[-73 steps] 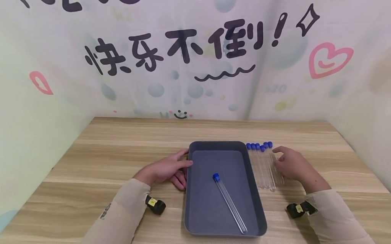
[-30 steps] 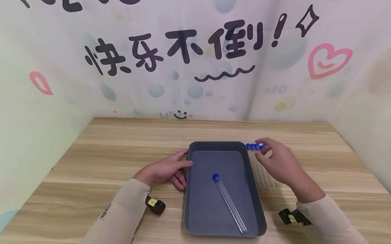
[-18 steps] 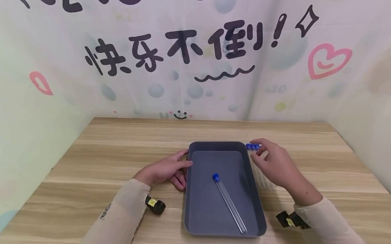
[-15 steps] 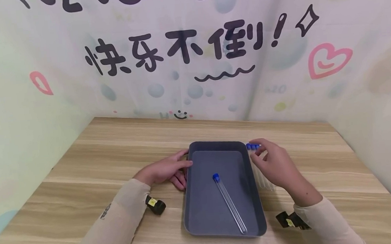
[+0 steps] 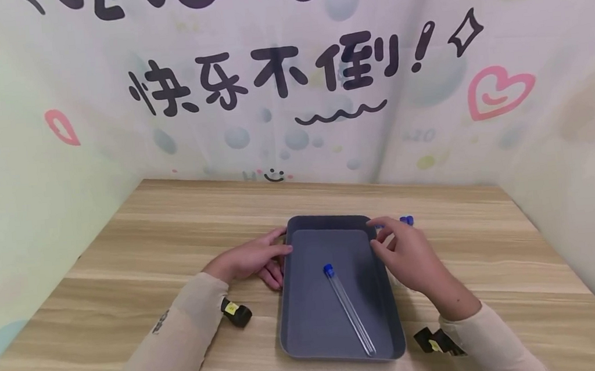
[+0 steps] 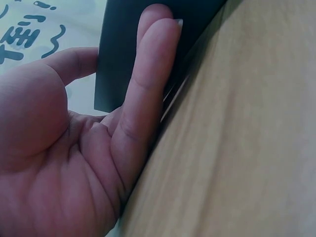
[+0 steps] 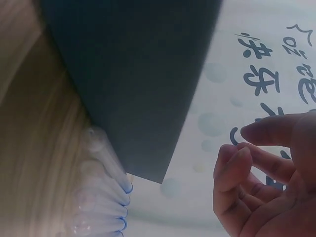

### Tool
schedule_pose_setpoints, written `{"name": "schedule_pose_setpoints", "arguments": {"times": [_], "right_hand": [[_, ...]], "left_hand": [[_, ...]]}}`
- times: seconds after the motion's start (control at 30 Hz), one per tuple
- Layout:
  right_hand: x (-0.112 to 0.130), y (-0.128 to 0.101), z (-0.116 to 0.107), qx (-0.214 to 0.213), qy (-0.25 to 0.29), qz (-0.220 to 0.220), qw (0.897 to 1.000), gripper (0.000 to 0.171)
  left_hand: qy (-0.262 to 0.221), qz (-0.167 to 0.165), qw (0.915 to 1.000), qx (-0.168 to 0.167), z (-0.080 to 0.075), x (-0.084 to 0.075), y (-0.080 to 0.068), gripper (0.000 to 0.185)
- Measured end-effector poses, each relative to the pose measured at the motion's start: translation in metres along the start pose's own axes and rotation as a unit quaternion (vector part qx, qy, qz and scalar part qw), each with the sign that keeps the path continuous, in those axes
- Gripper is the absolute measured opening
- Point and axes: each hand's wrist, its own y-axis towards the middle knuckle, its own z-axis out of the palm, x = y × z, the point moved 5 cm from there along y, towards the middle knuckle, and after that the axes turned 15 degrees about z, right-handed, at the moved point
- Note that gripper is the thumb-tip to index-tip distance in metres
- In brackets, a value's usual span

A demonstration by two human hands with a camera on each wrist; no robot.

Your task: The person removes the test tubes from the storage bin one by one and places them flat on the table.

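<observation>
A dark grey tray [image 5: 318, 318] stands on the table, with a clear test tube [image 5: 350, 311] with a blue cap lying slantwise inside. My left hand [image 5: 251, 259] holds the tray's left wall, thumb over the rim and straight fingers [image 6: 145, 79] along the outside. Over the tray's right rim hovers my right hand [image 5: 410, 258], thumb and forefinger apart with nothing between them. Beneath it, more test tubes [image 7: 101, 197] lie side by side close along the tray's right wall. In the head view the hand hides most of them, and a few blue caps [image 5: 407, 220] show.
The wooden table [image 5: 174, 218] ends at a printed cloth backdrop [image 5: 221, 145] with lettering and bubbles. Pale side panels [image 5: 26, 201] close it in on the left and right. A black wrist camera [image 5: 238, 313] is strapped to each forearm.
My right hand has moved left from the far side of the tube row, across the caps, to the tray's right rim. My left hand, the tray and the tube inside stay where they were.
</observation>
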Motion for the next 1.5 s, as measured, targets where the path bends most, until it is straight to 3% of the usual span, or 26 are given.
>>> {"name": "schedule_pose_setpoints", "arguments": {"times": [0.33,0.83,1.5], "right_hand": [[0.006,-0.003,0.012,0.004,-0.015,-0.02,1.0,0.034],[0.009,-0.005,0.031,0.053,-0.003,-0.023,0.998,0.036],[0.011,-0.009,0.05,0.077,-0.024,-0.022,0.997,0.036]], "left_hand": [[-0.003,0.0,1.0,0.001,0.001,0.001,0.0,0.07],[-0.002,0.002,1.0,0.003,-0.001,0.0,0.001,0.067],[-0.004,0.008,0.9999,0.008,0.0,0.001,0.002,0.066]]}}
